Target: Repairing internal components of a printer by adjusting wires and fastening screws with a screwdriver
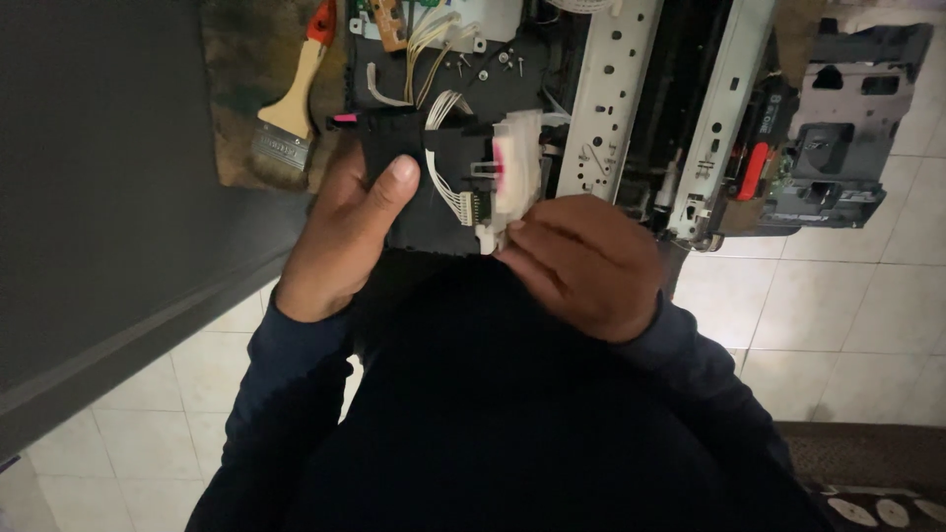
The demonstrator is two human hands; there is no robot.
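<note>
The left hand [340, 232] grips a boxy black plastic module [434, 187] from its side, thumb flat on the face, while the right hand [586, 261] pinches the module's translucent white end piece [517, 167]. Thin white wires [443, 182] loop across the module. Beyond lie a stripped printer [631, 99] with perforated metal rails and a wooden brush [291, 108].

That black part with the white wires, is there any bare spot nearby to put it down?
Bare tiled floor lies right of the right hand, below the grey plastic housing. More tiles show beneath the left hand. Ahead is crowded: the opened printer chassis, loose screws and a paintbrush.
</note>
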